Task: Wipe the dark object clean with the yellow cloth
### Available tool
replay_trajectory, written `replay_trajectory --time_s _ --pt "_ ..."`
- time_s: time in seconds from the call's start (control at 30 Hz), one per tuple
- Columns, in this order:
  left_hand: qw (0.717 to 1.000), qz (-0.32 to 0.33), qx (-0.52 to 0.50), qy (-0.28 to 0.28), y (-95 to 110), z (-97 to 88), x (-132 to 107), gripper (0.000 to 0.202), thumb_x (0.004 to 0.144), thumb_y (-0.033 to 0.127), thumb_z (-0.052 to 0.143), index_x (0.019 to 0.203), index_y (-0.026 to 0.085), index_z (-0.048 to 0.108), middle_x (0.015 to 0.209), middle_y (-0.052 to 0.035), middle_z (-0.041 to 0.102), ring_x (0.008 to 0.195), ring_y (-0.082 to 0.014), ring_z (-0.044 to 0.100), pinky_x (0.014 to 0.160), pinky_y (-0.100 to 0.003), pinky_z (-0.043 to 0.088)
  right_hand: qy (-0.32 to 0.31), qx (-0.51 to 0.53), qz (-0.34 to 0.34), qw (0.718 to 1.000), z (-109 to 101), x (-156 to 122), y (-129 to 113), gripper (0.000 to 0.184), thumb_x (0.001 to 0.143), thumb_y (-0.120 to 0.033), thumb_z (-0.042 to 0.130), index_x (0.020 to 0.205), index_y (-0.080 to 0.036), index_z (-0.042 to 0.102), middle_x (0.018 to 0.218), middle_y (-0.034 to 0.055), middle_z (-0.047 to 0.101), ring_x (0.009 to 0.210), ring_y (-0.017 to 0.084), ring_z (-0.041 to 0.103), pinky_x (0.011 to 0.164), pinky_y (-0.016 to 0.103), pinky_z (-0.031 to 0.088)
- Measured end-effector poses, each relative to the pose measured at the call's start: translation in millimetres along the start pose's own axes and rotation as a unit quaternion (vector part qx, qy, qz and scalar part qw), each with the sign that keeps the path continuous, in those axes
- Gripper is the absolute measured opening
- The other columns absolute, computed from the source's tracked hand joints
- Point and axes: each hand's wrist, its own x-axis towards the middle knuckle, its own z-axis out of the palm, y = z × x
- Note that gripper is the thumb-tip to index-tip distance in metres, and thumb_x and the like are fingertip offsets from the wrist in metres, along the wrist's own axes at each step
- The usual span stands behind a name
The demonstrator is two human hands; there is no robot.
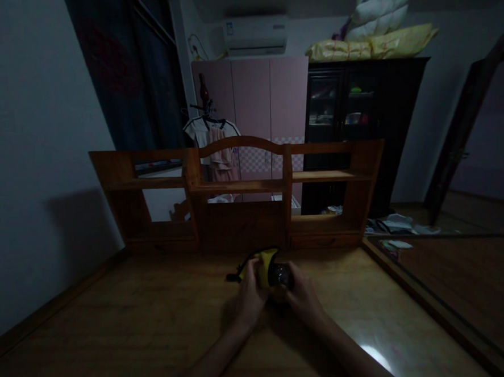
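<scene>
Just above the wooden desktop, my left hand (252, 290) is closed on a yellow pouch-like thing with black trim (263, 267). A dark end of it, perhaps a strap, sticks out to the left. My right hand (300, 291) grips a dark, shiny, rounded object (282, 274) from its right side. The two things touch or overlap between my hands; dim light hides whether the dark one is partly inside the yellow one. My fingertips are mostly hidden behind what they hold.
A wooden shelf unit (239, 187) with open compartments stands along the desk's (115, 327) far edge. Raised strips run along the desk's sides. A wall (29, 168) is close on the left. Beyond stand a pink wardrobe (250, 97) and a black cabinet (367, 113).
</scene>
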Motion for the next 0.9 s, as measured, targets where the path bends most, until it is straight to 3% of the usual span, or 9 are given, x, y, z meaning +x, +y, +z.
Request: replay_trajectory --time_s 0.13,0.4,0.53,0.77,0.9 --pt "0.998 0.015 0.056 -0.023 -4.6 -1.5 -1.5 0.052 0.072 0.016 0.056 0.122 0.021 0.041 0.112 -0.0085 0.061 0.097 -0.0216 0.061 0.080 -0.032 0.047 0.003 -0.009 -0.010 1.000 1.7 -0.1 1.5 0.039 0.066 -0.006 0.051 0.103 -0.017 0.053 0.094 0.0073 0.063 0.083 0.021 0.060 0.072 0.030 0.048" --pt "0.991 0.041 0.109 -0.062 -20.0 -3.8 -3.7 0.069 0.072 0.019 0.055 0.135 0.021 0.028 0.124 -0.0111 0.056 0.110 -0.0251 0.055 0.090 -0.036 0.043 0.002 -0.012 0.003 1.000 0.0 -1.2 3.5 0.042 0.064 -0.002 0.052 0.103 -0.018 0.051 0.097 0.0063 0.061 0.085 0.020 0.057 0.073 0.029 0.046" --pt "0.991 0.045 0.106 -0.065 -17.3 -5.0 -4.6 0.067 0.075 0.021 0.052 0.137 0.019 0.026 0.128 -0.0132 0.053 0.112 -0.0257 0.054 0.091 -0.036 0.042 -0.003 -0.014 0.006 1.000 0.6 -1.8 4.1 0.047 0.064 0.001 0.052 0.107 -0.019 0.049 0.100 0.0059 0.059 0.089 0.020 0.056 0.077 0.030 0.045" --pt "0.994 0.030 0.076 -0.079 -7.5 -5.0 -2.0 0.060 0.076 0.022 0.052 0.132 0.019 0.031 0.109 -0.0096 0.064 0.093 -0.0222 0.063 0.078 -0.031 0.049 -0.016 -0.005 0.007 1.000 -1.7 0.4 -5.5 0.040 0.067 -0.001 0.053 0.102 -0.020 0.051 0.097 0.0033 0.059 0.086 0.019 0.057 0.074 0.028 0.046" --pt "0.995 0.036 0.070 -0.068 -6.8 -4.4 -2.7 0.059 0.076 0.020 0.051 0.132 0.019 0.032 0.112 -0.0101 0.063 0.097 -0.0221 0.062 0.080 -0.031 0.048 -0.022 0.000 0.001 1.000 -1.8 0.6 -4.8 0.048 0.065 -0.003 0.057 0.109 -0.019 0.050 0.103 0.0063 0.060 0.093 0.021 0.058 0.079 0.031 0.047"
